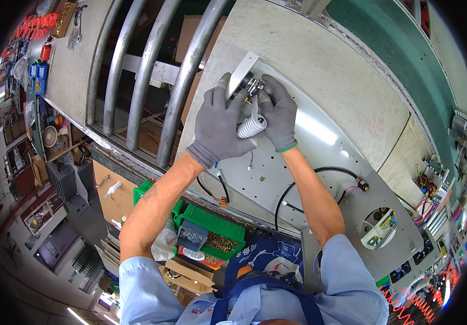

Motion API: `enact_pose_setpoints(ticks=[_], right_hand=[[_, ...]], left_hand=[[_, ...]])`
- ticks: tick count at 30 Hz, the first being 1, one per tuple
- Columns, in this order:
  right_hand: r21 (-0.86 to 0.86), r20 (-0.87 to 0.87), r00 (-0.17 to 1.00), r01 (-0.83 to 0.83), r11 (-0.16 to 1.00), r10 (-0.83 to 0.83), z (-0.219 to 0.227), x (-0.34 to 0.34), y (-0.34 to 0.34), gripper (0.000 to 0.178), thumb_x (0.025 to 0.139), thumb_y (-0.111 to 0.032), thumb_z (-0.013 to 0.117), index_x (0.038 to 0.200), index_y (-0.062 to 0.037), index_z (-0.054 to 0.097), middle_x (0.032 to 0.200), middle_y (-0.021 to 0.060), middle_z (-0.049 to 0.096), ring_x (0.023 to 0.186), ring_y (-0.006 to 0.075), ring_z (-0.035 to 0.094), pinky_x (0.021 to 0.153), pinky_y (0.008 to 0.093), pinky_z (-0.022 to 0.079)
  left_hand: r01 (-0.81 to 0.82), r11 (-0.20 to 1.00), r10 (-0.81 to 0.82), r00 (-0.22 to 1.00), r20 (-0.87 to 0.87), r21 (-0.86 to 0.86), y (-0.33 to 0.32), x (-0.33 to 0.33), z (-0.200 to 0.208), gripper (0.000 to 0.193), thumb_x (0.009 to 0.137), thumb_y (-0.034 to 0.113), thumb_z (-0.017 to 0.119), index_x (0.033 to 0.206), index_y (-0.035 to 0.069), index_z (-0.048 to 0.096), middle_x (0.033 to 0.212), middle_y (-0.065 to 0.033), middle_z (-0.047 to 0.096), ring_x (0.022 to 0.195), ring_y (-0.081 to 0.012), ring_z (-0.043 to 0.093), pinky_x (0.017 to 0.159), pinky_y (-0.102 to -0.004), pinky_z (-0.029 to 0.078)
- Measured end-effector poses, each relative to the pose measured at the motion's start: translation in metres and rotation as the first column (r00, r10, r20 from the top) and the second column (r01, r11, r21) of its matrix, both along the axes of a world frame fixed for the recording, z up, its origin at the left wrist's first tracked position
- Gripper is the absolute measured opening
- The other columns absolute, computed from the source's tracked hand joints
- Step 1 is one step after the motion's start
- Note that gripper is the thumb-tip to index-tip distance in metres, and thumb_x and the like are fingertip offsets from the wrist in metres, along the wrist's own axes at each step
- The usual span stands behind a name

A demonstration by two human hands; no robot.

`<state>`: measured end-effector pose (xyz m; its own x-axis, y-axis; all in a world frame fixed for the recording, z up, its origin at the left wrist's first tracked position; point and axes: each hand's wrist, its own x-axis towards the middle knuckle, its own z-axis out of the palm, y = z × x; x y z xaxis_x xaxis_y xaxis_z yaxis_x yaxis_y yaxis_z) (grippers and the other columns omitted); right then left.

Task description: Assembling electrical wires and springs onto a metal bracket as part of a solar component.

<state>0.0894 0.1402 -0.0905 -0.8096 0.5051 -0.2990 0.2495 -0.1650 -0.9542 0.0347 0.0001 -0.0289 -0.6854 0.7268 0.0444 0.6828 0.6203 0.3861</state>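
Note:
Both my hands wear grey work gloves and meet at the upturned end flange (244, 67) of a grey sheet-metal panel (277, 162). My left hand (216, 122) is closed, its fingers at the flange and at a small black-and-metal fitting (253, 86), its thumb below a light grey coil (252, 127). The coil's straight end runs up to the fitting. From the other side, the fingers of my right hand (279, 108) pinch the fitting. The fingertips partly hide how the fitting sits against the flange.
On the panel lie a black cable (320, 169) with a round connector and a short cable (211, 194). A round cutout (378, 227) shows a circuit board. Metal rollers (184, 81) stand left. Green bins (211, 230) of small hardware sit below the bench edge.

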Motion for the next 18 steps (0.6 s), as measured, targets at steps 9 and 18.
enact_pose_setpoints(ticks=[9,18], right_hand=[[-0.001,-0.031,1.0,0.0,1.0,0.0,-0.005,0.004,-0.004,0.027,0.096,-0.008,0.063,0.121,0.0011,0.063,0.105,0.0087,0.071,0.089,0.0126,0.066,0.078,0.0279,0.054],[0.141,-0.021,0.995,-0.09,0.986,0.094,0.002,0.005,0.006,0.03,0.096,-0.004,0.061,0.125,0.0036,0.06,0.116,0.01,0.068,0.098,0.0129,0.065,0.088,0.027,0.053]], left_hand=[[-0.034,0.999,0.034,0.99,0.134,0.002,0.0,-0.005,0.004,0.089,0.056,0.053,0.083,0.129,0.008,0.061,0.141,-0.03,0.04,0.117,-0.0465,0.048,0.092,-0.0505,0.05],[-0.006,1.0,0.004,0.985,0.17,0.012,-0.004,-0.007,-0.001,0.093,0.055,0.059,0.083,0.129,0.008,0.061,0.14,-0.0299,0.04,0.119,-0.047,0.046,0.092,-0.0511,0.05]])
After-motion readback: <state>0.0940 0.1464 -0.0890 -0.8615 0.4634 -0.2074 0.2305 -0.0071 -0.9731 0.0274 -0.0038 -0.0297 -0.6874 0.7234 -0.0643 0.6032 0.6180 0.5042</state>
